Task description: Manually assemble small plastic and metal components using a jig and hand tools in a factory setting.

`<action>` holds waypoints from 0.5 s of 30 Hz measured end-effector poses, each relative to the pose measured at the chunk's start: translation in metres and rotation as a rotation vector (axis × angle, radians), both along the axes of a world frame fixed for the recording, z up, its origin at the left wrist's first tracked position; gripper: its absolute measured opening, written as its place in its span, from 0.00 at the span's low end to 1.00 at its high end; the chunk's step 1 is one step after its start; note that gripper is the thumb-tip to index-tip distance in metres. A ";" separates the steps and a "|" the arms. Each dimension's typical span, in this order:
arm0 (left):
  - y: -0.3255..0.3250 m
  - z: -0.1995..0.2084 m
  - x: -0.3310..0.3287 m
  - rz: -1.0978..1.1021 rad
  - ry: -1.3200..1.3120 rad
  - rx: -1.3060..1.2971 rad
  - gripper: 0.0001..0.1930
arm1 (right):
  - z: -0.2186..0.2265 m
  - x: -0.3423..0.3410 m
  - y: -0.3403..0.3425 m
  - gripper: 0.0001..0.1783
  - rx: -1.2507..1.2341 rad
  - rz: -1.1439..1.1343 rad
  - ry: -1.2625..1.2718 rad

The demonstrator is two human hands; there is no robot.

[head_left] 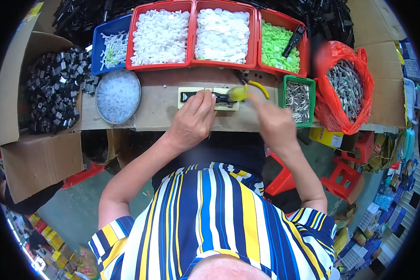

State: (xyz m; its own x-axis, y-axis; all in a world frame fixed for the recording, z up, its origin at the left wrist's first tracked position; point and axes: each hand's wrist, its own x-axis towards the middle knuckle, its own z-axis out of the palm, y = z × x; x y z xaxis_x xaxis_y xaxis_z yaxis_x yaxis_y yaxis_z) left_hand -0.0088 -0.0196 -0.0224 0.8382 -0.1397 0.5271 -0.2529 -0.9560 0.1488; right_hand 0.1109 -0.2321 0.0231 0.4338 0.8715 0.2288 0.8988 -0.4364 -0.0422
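Observation:
A cream block-shaped fixture (182, 103) lies on the cardboard-covered bench in front of me, and a long black plastic part (186, 96) rests in it. My left hand (194, 116) is closed, its fingertips pressed together on that black part, hiding its middle. To the right, my right hand (274, 122) is smeared by motion but wrapped round a small mallet. The mallet's yellow-green head (238, 94) is at the right end of the black part; I cannot tell whether they touch. The mallet's handle is mostly hidden.
Behind the fixture stand red bins (192, 32) of white and green pieces. Pliers (259, 87) lie beyond my right hand. A green tray (284, 100) of metal pins and a red bag (370, 86) are right; a round dish (118, 95) and black parts (51, 88) are left.

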 end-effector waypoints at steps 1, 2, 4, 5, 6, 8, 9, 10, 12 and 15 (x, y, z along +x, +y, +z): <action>0.001 -0.001 0.001 0.005 -0.003 0.007 0.20 | -0.003 0.002 0.000 0.32 -0.020 -0.033 0.056; 0.002 -0.001 0.002 0.003 -0.005 0.005 0.20 | -0.003 0.005 0.001 0.32 -0.040 -0.067 0.111; 0.004 -0.001 0.000 -0.008 0.006 0.024 0.20 | 0.012 0.011 0.006 0.31 0.168 -0.097 0.155; 0.004 -0.002 0.000 -0.004 0.004 0.024 0.20 | 0.014 0.017 0.007 0.28 0.334 -0.066 0.144; 0.004 -0.003 -0.001 0.000 -0.001 0.016 0.20 | 0.025 0.017 0.010 0.27 0.373 -0.076 0.074; 0.003 -0.003 0.000 0.002 -0.011 0.006 0.20 | 0.035 0.014 0.013 0.25 0.445 -0.109 -0.048; 0.003 -0.003 0.000 0.000 -0.008 0.005 0.20 | 0.027 0.010 0.011 0.26 0.333 -0.065 -0.081; 0.003 -0.003 0.000 -0.005 -0.004 0.006 0.20 | 0.017 0.004 0.010 0.27 0.223 -0.025 -0.114; 0.003 -0.003 0.000 -0.009 -0.007 0.016 0.20 | 0.011 -0.006 0.010 0.30 -0.122 -0.005 -0.155; 0.002 -0.001 -0.002 -0.004 -0.003 0.023 0.20 | 0.011 0.007 0.012 0.33 0.010 0.011 0.013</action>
